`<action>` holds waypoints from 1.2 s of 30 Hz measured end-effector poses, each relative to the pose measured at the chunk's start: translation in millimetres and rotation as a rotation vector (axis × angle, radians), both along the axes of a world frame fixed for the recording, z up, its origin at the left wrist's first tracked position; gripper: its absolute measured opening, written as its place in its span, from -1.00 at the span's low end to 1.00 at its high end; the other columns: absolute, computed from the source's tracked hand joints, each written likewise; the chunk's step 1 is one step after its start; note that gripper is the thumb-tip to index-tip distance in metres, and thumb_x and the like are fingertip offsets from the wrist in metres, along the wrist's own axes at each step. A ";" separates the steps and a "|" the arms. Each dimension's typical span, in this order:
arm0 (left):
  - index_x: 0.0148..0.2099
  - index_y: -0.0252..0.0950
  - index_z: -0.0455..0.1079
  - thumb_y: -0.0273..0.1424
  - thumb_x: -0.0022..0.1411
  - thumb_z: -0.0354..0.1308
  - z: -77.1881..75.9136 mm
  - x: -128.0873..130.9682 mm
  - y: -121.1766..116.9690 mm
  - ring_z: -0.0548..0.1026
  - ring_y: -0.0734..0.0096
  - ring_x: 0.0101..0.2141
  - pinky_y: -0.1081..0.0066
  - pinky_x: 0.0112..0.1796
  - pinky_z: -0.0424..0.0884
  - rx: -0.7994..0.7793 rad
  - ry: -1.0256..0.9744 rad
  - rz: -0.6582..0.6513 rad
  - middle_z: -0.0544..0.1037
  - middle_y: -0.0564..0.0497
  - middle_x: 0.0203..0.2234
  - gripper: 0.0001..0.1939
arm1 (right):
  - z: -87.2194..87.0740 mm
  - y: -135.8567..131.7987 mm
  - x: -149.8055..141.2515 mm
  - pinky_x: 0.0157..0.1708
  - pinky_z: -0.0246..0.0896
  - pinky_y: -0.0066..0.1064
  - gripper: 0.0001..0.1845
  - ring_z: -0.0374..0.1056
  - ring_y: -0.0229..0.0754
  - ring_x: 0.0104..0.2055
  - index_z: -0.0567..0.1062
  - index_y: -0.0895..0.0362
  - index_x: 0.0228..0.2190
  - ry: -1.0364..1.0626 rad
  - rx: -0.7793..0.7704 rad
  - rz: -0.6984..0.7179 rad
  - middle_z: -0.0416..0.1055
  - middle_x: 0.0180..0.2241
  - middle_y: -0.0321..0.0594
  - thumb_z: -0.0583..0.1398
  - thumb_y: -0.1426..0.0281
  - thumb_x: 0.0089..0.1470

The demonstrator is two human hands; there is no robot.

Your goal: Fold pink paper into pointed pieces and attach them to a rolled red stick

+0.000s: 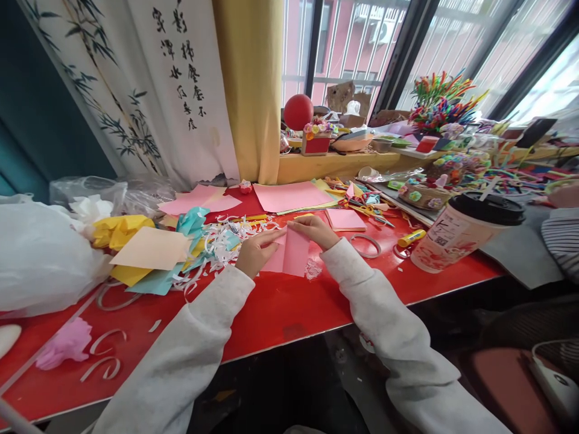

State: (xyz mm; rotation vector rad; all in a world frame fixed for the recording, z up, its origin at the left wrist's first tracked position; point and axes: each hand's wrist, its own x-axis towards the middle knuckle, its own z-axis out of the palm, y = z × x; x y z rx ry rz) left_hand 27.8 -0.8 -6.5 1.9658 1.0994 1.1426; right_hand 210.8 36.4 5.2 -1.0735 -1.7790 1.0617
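Note:
Between my hands is a creased sheet of pink paper, its lower edge just over the red table. My left hand grips the paper's left side, with the fingers reaching toward the top edge. At the upper right corner, my right hand pinches the sheet between thumb and fingers. A vertical fold line runs down the paper's middle. Close behind my right hand lies a small stack of pink squares. White paper shreds are heaped just left of my left hand.
A lidded paper cup and a yellow glue stick stand or lie at right. Large pink sheets and scissors are farther back. A white plastic bag fills the left. A person's striped sleeve shows at far right.

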 end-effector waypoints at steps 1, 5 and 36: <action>-0.04 -0.22 0.42 -0.44 0.07 0.04 0.9 -0.1 -1.1 0.35 0.39 0.02 0.36 0.09 0.17 -0.005 -0.001 -0.014 0.45 0.02 -0.04 -0.63 | -0.8 0.7 -0.9 -0.58 -0.15 -0.50 -0.54 0.00 -0.42 -0.58 0.38 0.22 -0.57 -0.002 0.006 -0.011 0.13 -0.64 -0.39 0.16 0.02 -0.16; -0.08 -0.28 0.45 -0.29 0.15 0.03 3.0 0.0 -3.8 0.35 0.32 0.01 0.33 0.09 0.15 -0.021 -0.036 -0.073 0.48 -0.02 -0.07 -0.66 | -6.1 4.3 -4.4 -0.51 -0.02 -0.49 -0.56 0.10 -0.39 -0.53 0.45 0.23 -0.52 0.014 0.042 -0.023 0.27 -0.59 -0.34 0.22 0.06 -0.22; -0.16 -0.36 0.48 -0.20 -0.06 0.24 -15.3 -1.1 13.0 0.48 0.33 -0.29 0.32 -0.18 0.36 -0.337 -0.268 -0.035 0.56 -0.07 -0.33 -0.57 | -2.6 -0.5 -8.5 -0.33 0.18 -0.44 -0.76 0.32 -0.28 -0.41 0.51 0.21 -0.51 -0.008 0.147 -0.025 0.47 -0.48 -0.23 0.24 0.25 -0.17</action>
